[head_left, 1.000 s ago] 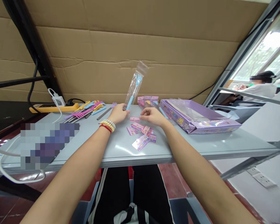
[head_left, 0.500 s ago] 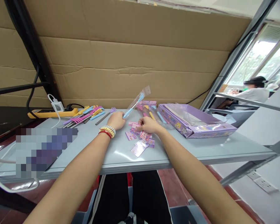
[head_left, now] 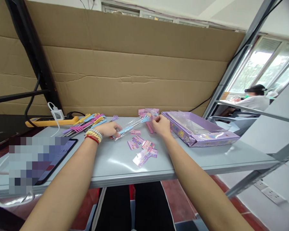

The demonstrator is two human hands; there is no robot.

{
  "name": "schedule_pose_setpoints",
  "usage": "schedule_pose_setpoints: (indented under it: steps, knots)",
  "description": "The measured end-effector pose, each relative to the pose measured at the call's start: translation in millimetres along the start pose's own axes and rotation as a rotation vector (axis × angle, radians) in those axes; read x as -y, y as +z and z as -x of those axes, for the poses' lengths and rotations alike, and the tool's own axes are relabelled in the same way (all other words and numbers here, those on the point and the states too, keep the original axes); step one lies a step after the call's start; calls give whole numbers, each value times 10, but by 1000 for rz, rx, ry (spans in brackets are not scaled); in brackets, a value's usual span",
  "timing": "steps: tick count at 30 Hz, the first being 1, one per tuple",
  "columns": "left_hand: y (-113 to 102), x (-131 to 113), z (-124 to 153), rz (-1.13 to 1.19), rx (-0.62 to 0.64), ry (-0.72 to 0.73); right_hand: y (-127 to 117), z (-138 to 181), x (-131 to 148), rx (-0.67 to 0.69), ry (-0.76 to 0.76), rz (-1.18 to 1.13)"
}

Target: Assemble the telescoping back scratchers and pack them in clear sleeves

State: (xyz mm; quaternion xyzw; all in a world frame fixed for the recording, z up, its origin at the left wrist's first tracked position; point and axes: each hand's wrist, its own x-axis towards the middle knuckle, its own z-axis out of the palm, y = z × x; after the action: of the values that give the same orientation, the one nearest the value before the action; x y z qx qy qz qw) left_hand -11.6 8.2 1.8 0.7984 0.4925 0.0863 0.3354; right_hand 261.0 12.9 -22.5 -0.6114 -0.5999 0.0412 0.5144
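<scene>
My left hand (head_left: 109, 130) is closed on the handle end of a light-blue back scratcher (head_left: 145, 119) in a clear plastic sleeve (head_left: 132, 124), which lies slanted just over the table. At the sleeve's other end, my right hand (head_left: 162, 125) pinches its clear plastic; whether a card is also between the fingers is hidden. Below the hands lie several small pink and purple printed cards (head_left: 148, 146). Left of my left hand is a pile of loose back scratchers (head_left: 96, 121) in pink, yellow, blue and purple, with metal rods.
A purple printed box (head_left: 204, 142) with clear plastic in it stands right of my right hand. On the left are a phone (head_left: 59, 160) with a white cable and a yellow power strip (head_left: 53, 122). Cardboard (head_left: 135, 64) closes off the back. A person (head_left: 254, 99) sits far right.
The sleeve with the blue back scratcher has tilted down from steep to nearly flat. My right hand has left the cards and moved up to the sleeve's far end. My left hand has shifted left.
</scene>
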Motion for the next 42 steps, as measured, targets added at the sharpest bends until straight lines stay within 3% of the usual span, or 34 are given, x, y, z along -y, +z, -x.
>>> schedule_pose_setpoints:
  steps: [7,15,26,33,42]
  knots:
    - [24,7,-17,-26,6,0,44,9,-58,-133,-218,177]
    - [9,45,-57,-70,-33,47,-38,-54,-91,-108,-60,79]
    - [-24,110,-67,-133,-63,38,-130,-116,-140,-190,-2,-65]
    - [-49,159,-68,-77,-72,10,-133,-248,-303,-80,161,-413]
    - [-37,158,-70,-58,-49,24,-119,-243,-288,-54,159,-549]
